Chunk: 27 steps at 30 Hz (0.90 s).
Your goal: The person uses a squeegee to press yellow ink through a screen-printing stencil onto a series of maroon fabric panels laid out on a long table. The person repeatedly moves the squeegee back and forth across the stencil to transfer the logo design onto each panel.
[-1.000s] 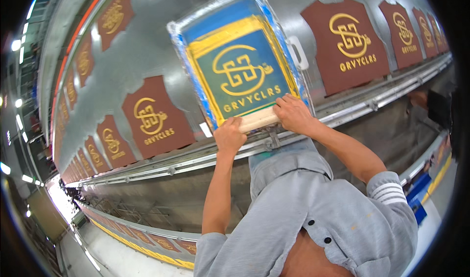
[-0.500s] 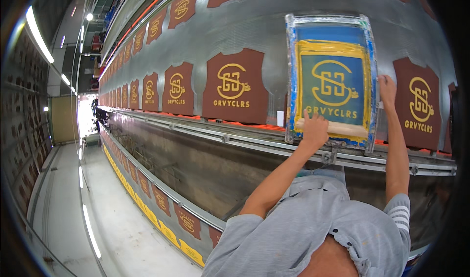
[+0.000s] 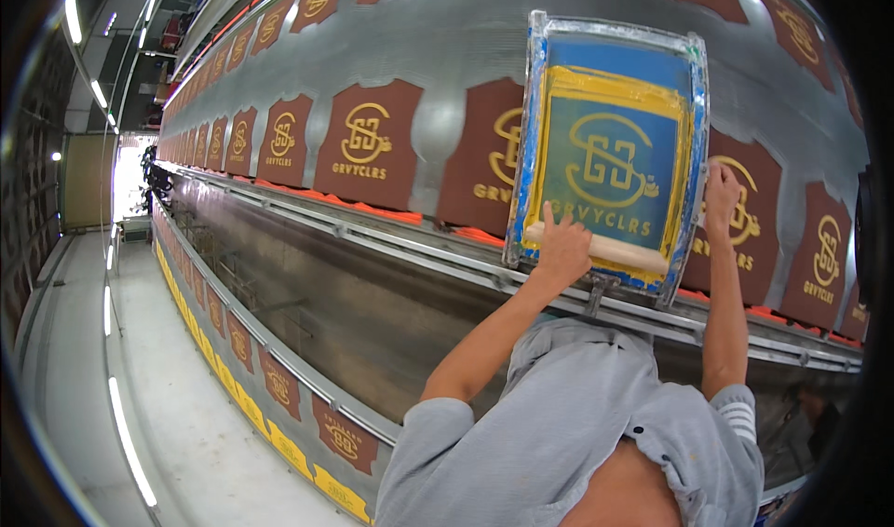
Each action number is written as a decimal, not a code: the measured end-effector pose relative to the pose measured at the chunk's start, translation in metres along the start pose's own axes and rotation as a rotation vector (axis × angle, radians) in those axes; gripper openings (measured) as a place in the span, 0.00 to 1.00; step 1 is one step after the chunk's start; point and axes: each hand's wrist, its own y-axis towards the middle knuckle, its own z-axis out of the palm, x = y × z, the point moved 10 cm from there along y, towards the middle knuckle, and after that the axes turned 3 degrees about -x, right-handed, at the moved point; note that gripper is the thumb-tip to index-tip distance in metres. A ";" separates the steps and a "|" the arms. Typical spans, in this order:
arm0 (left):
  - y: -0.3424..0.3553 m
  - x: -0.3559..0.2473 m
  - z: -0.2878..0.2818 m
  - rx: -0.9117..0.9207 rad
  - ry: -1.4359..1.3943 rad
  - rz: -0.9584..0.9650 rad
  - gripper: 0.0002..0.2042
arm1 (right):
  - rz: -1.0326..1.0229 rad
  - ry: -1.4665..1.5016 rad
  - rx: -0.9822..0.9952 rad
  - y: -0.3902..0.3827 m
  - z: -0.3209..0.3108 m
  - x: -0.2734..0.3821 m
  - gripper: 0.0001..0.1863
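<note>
A screen-printing frame with blue and silver edges lies over the long grey table in front of me. Its mesh shows a round letter design inside a band of yellow ink. Along the near end of the frame rests a squeegee with a pale wooden handle. My left hand is closed on the squeegee's left end, index finger pointing up over the mesh. My right hand grips the frame's right edge. Partly covered by the frame are maroon fabric panels on its left and right.
More maroon panels with yellow prints line the table in rows. A metal rail runs along its near edge. At lower left, a second table carries maroon and yellow panels beside a pale floor.
The frame has shifted along the row and now overlaps panels on both sides, which stood uncovered beside it before. Both hands have kept their hold. The whole view has turned a little.
</note>
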 end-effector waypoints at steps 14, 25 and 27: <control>-0.019 0.124 -0.017 0.078 -0.030 0.099 0.06 | 0.164 0.114 0.069 -0.047 0.114 -0.002 0.13; -0.038 0.134 -0.016 -0.085 -0.132 0.106 0.06 | -0.106 -0.384 0.003 -0.050 0.127 0.042 0.18; -0.036 0.131 -0.034 -0.015 -0.111 0.071 0.04 | -0.090 -0.438 0.004 -0.048 0.128 0.045 0.18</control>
